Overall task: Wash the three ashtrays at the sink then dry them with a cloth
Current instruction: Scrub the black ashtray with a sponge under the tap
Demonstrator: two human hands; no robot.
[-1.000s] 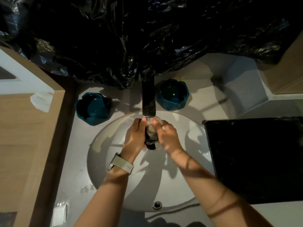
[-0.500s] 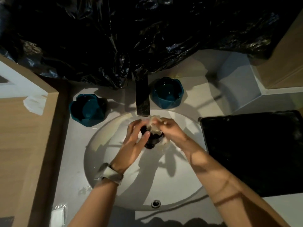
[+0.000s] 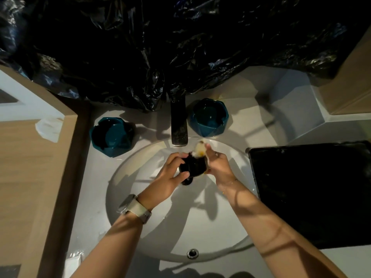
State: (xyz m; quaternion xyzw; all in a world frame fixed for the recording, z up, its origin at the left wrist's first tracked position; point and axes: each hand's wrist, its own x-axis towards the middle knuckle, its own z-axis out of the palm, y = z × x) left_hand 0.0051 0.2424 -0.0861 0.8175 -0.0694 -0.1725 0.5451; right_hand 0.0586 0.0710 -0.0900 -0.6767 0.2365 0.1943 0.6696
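My left hand (image 3: pixel 172 173) grips the dark ashtray (image 3: pixel 193 166) over the sink basin (image 3: pixel 128 197). My right hand (image 3: pixel 218 167) pinches a sponge (image 3: pixel 199 149) against its rim.

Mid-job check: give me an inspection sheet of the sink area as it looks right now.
Surface: pale counter around a white basin.
Job's things: dark ashtray held over the basin; two teal ashtrays stand either side of the tap. No cloth seen.
Clutter: black tray on the right; plastic wrappers at the counter's near left.
Grippers: left hand grips the dark ashtray; right hand holds a pale sponge against it.
Cables: nothing seen.
Surroundings: black plastic sheeting behind; wooden panel left.
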